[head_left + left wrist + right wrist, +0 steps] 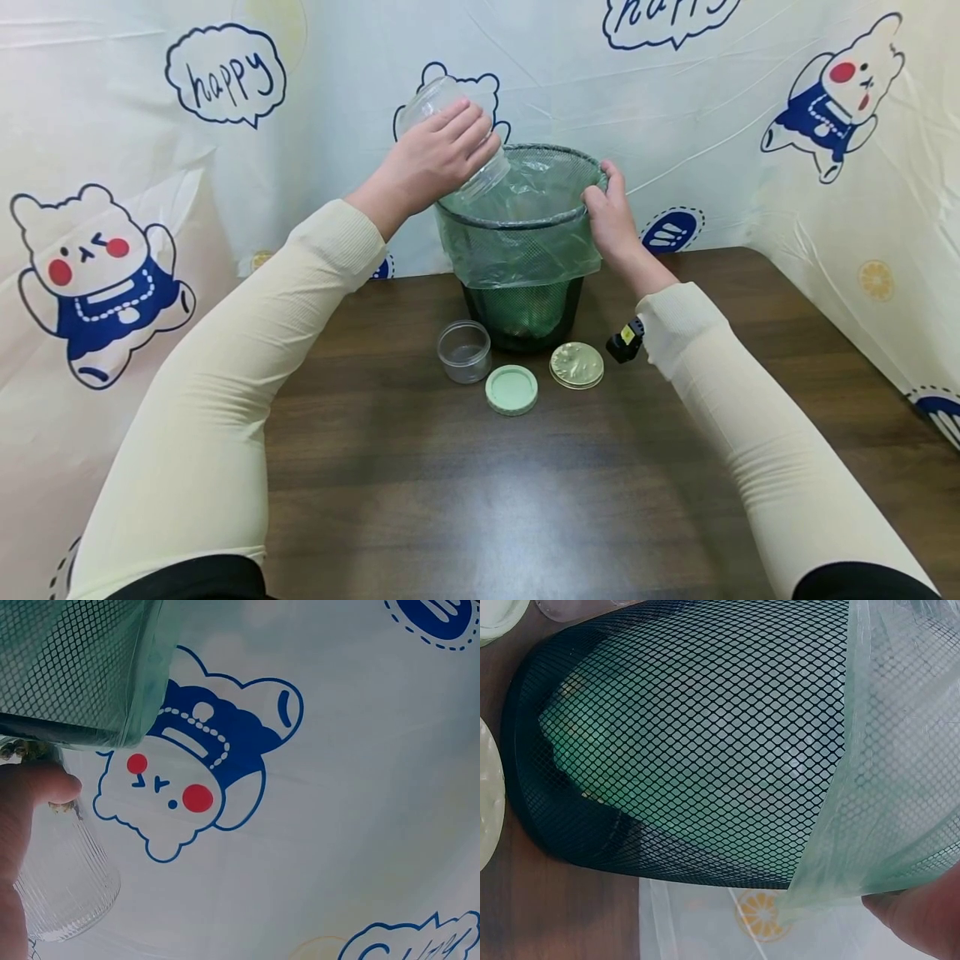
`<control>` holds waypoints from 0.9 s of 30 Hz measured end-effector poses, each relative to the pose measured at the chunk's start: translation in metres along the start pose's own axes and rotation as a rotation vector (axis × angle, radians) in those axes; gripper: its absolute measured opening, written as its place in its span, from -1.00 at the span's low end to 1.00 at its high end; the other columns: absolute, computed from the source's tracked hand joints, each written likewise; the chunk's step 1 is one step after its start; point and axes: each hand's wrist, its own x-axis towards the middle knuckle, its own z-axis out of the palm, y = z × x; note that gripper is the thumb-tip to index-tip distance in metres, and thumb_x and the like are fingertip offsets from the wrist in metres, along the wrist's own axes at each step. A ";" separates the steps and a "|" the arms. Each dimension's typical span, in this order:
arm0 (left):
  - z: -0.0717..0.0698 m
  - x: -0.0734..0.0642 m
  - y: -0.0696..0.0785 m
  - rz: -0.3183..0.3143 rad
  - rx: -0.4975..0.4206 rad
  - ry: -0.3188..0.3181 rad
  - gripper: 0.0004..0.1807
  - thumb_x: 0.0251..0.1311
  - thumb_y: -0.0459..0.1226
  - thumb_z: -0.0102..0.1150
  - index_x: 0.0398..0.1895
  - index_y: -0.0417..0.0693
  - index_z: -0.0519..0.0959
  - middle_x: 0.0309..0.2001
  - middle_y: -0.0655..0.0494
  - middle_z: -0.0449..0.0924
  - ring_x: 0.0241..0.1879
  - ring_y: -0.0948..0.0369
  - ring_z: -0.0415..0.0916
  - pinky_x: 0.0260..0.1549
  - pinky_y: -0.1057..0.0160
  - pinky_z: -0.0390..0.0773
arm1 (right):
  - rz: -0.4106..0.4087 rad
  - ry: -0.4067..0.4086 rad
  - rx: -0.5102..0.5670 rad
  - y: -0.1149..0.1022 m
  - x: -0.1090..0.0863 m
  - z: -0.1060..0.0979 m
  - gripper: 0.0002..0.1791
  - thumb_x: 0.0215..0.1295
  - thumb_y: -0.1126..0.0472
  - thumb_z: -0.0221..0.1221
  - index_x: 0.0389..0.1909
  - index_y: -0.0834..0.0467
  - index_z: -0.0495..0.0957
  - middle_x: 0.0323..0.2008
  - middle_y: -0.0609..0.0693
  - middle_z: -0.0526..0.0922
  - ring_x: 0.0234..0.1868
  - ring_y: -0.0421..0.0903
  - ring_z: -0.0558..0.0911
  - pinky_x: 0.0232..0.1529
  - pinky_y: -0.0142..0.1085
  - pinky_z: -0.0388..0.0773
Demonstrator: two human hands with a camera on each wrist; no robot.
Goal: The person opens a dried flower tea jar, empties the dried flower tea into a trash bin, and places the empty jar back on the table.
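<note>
My left hand (442, 154) grips a clear ribbed jar (71, 877), tilted with its mouth over the near left of the bin's rim. Brownish-green bits (28, 750) lie near the jar's mouth in the left wrist view. A dark mesh waste bin (517, 321) stands upright on the table, lined with a green plastic bag (517, 258) folded over its rim. On the right side, my right hand (618, 217) holds the rim and bag, thumb outside. Through the mesh, some lumpy contents show low in the bag, too blurred to identify.
In front of the bin stand a small clear tub (465, 354), a pale green lid (512, 390) and a gold-coloured round lid (576, 365). A black device (626, 340) sits by the right cuff. A printed cloth (337, 167) hangs behind the wooden table (487, 500).
</note>
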 end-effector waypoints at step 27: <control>-0.002 0.006 0.000 0.117 0.073 -0.002 -0.54 0.31 -0.65 -0.17 0.25 -0.30 0.37 0.21 -0.24 0.41 0.26 -0.08 0.30 0.38 0.10 -0.02 | 0.006 0.003 0.017 -0.001 -0.002 0.001 -0.24 0.33 0.17 -0.24 0.54 0.04 -0.23 0.52 -0.06 -0.17 0.30 -0.17 0.07 0.27 -0.38 0.04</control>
